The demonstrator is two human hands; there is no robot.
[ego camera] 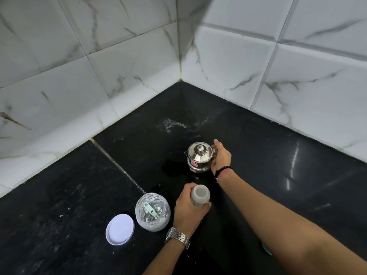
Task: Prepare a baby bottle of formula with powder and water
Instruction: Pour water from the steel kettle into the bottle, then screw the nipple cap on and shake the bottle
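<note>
Baby bottle (200,195), uncapped and upright on the black bench (278,155), gripped by the left hand (189,208), fingers curled around its body. Right hand (222,157) at the handle side of a steel kettle (199,157) standing behind the bottle; its fingers wrap the handle. Open powder jar (152,212) with a green scoop (150,210) inside, and its white lid (120,229), lie to the left.
</note>
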